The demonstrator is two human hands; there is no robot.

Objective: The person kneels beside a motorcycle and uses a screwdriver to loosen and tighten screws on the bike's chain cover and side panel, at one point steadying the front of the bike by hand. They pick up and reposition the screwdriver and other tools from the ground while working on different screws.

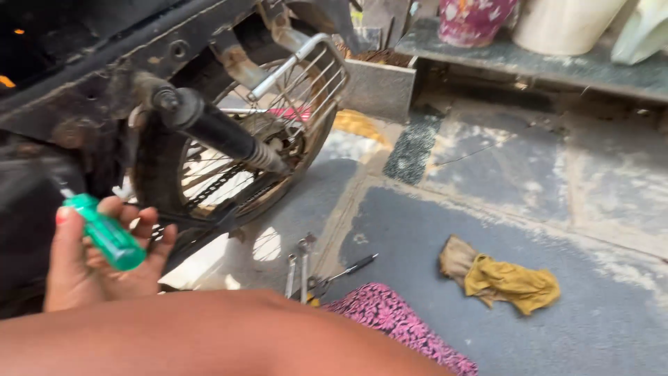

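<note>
Forearm (209, 334) foremost; hands: one (97, 261) grips green screwdriver handle (104, 233), shaft aimed up-left, other unseen.

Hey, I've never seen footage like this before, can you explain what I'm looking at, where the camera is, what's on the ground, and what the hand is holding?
This is one picture from a camera worn on a person's head, looking down at their own arm and hands. No robot is involved.

The left hand holds a green-handled screwdriver, its tip pointed toward the rear of a motorcycle. You can see the rear wheel with its spokes, a black shock absorber across it, and a metal wire guard at the side.

On the stone floor lie a crumpled yellow rag, a pair of spanners and a dark-handled tool. A pink patterned cloth shows at the bottom.

The right hand is out of view.
</note>
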